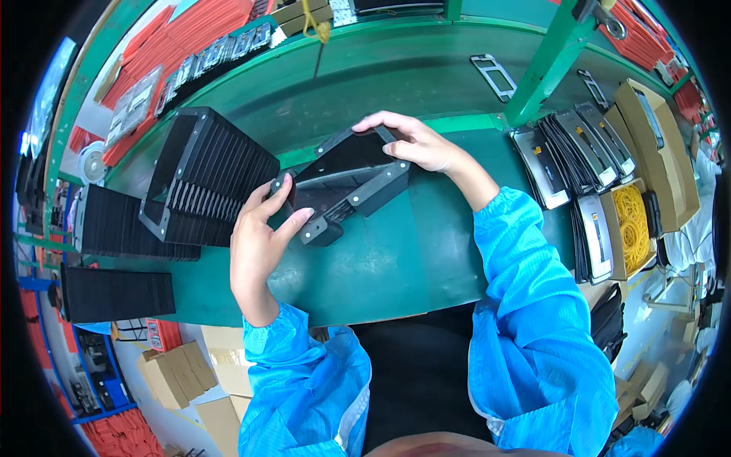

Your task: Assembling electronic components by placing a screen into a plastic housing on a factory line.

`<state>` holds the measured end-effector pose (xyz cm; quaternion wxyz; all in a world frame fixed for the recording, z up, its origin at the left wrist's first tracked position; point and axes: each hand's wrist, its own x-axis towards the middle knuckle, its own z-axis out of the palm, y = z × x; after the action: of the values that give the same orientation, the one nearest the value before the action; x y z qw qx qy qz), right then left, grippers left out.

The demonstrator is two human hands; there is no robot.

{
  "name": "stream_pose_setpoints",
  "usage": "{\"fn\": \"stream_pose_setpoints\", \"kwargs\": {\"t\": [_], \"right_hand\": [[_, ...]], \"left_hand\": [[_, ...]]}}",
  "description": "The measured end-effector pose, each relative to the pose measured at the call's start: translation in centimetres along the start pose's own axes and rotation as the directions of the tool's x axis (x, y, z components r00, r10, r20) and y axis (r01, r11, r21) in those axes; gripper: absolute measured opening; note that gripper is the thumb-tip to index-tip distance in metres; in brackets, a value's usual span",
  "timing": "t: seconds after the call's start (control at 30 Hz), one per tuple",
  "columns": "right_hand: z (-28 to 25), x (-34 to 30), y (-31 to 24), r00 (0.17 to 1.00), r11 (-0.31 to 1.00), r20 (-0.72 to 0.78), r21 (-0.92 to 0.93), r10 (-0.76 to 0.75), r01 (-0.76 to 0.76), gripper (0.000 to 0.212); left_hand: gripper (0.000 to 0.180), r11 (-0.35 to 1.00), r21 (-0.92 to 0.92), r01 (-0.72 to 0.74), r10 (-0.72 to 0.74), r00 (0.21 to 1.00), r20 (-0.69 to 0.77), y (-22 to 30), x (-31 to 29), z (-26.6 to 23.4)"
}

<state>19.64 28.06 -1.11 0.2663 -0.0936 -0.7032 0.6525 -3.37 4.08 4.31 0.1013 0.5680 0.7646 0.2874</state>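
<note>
Just right of the tall slotted rack, a black frame with screwed corner blocks sits tilted over the green tabletop, between both bare hands. The left hand, on the side nearest the rack, is partly open, thumb and fingers spread across two corner blocks; the right hand, farther from the rack, curls loosely around the opposite end, thumb and fingers apart with the end bar between them. The frame looks stiff and probably fairly light; its smooth faces could slip, so the corner blocks seem the surest hold, and the glossy inner surface may scratch. Whether that surface is a separate panel is hard to make out; the underside is hidden, and contact with the tabletop cannot be told.
</note>
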Motion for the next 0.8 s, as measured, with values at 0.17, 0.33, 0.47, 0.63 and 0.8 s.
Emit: {"fn": "stream_pose_setpoints", "kwargs": {"t": [0.17,0.33,0.47,0.63,0.8], "right_hand": [[-1.3,0.0,-1.9,0.985,0.911,0.170,-0.405,-0.001,0.071,0.065],[-1.1,-0.4,-3.6,0.979,0.890,0.180,-0.455,0.091,0.001,0.066],[-0.8,-0.2,-3.3,0.970,0.883,0.225,-0.468,0.093,0.024,0.070],[-0.6,-0.7,-2.4,0.972,0.857,0.207,-0.514,0.116,0.007,0.078],[-0.8,-0.9,-2.4,0.961,0.900,0.236,-0.435,0.145,-0.029,0.081]], "left_hand": [[0.066,0.997,-0.048,-0.052,0.053,0.999,0.012,-0.5,0.1,0.0],[0.075,0.991,-0.134,-0.025,0.033,0.998,0.061,0.5,0.3,-1.0],[0.078,0.985,-0.083,-0.154,0.156,0.988,0.019,0.5,-0.7,-1.1],[0.080,0.976,-0.093,-0.198,0.194,0.980,-0.050,-0.9,-1.2,-0.5],[0.071,0.985,-0.090,-0.148,0.139,0.985,-0.100,0.0,-1.1,0.2]]}}
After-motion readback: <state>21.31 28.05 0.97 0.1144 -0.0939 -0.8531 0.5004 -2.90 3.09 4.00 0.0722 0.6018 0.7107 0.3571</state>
